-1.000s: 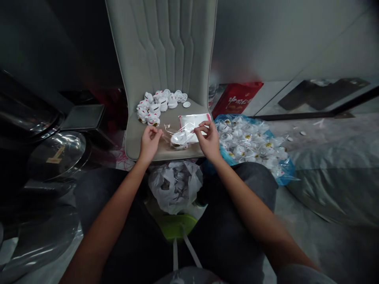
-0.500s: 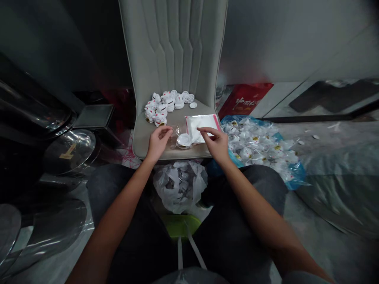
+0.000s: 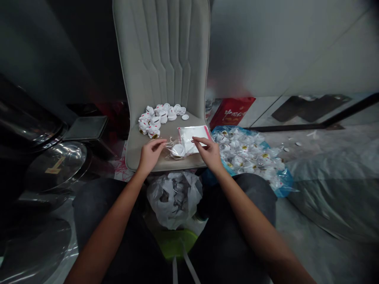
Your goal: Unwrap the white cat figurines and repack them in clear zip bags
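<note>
Over the front of the grey chair seat point(image 3: 166, 163), my left hand point(image 3: 151, 152) pinches one edge of a clear plastic bag point(image 3: 170, 145). A round white piece point(image 3: 178, 150) lies in or under the clear plastic, between my hands. My right hand point(image 3: 207, 151) is at the other side, thumb and finger pinched on the plastic's far edge. Beneath its fingertips lies a stack of flat bags with a pink edge point(image 3: 189, 135). Behind, several white figurines with red marks point(image 3: 154, 120) are grouped on the seat, beside a white disc point(image 3: 185, 117).
Right of the chair, a blue bag point(image 3: 286, 185) holds many wrapped white figurines. A white plastic bag point(image 3: 174, 197) and a green container point(image 3: 174, 242) are between my knees. Metal cylinders point(image 3: 56, 161) stand left; a red bag point(image 3: 233, 111) is behind right.
The view has shifted, so the chair and hands appear lower and further left. Both hands keep nearly the same pose around the clear plastic.
</note>
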A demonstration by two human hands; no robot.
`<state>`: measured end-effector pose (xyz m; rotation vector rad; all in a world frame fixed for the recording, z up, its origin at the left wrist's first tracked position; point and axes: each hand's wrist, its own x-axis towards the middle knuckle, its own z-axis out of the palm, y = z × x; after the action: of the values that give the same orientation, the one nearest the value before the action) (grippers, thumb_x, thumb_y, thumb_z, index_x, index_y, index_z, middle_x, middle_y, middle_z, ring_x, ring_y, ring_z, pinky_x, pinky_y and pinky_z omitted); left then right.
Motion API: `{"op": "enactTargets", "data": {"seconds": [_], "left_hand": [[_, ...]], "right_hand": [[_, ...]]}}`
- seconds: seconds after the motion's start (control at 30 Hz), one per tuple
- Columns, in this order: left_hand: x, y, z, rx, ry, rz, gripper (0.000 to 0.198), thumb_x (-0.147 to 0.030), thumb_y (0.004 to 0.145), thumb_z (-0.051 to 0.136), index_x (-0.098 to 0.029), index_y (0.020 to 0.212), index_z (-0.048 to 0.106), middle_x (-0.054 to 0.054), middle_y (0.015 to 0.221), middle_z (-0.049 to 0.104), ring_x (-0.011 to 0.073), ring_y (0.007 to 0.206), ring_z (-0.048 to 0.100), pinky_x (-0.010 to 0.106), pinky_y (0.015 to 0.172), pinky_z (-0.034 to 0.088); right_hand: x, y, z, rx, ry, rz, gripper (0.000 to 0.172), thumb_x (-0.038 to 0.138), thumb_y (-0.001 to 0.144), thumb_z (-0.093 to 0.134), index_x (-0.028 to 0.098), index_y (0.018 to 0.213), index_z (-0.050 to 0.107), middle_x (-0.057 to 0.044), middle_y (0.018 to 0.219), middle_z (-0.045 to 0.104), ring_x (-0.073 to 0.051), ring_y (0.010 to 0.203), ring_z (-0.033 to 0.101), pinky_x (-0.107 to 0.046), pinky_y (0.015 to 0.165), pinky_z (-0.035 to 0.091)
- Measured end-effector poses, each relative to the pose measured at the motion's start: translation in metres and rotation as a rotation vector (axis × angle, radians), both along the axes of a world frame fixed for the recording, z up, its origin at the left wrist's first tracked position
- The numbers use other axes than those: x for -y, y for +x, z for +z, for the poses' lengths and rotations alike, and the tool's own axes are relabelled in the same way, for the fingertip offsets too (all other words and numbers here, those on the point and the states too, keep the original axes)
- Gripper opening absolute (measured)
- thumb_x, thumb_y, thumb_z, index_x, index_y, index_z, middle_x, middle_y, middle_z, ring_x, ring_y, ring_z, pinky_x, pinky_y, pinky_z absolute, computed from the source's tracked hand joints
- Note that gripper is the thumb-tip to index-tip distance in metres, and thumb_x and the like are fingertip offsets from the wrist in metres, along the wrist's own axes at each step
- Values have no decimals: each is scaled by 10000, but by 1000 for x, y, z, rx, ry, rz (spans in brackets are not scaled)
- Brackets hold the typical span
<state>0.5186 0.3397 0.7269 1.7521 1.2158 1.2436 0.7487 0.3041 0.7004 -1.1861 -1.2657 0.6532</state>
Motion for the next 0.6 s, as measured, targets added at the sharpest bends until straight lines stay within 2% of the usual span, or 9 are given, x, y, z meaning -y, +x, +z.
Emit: {"op": "enactTargets", "data": {"seconds": [0.1,0.3,0.6], "left_hand": [[0,-2,1,-9,-22,3,278,-344,803,680,-159,994,764,86,976,759,172,834,686,281,770,537],[-1,-4,4,-39,-39,-8,283,-379,792,681,-156,949,756,81,936,765,178,801,688,292,759,540],[0,-8,7,-78,-52,-12,310,-416,801,679,-165,966,758,88,994,771,207,880,704,324,828,544]], "right_hand": [[2,2,2,30,2,7,335,420,853,602,186,1009,785,-98,990,780,-231,916,727,-277,614,556],[3,6,8,-8,-102,29,324,417,820,639,184,988,790,-97,1023,777,-245,947,728,-307,683,590],[7,11,12,4,-160,39,400,470,773,695,162,1008,794,-105,1003,774,-178,697,673,-243,502,478]]}}
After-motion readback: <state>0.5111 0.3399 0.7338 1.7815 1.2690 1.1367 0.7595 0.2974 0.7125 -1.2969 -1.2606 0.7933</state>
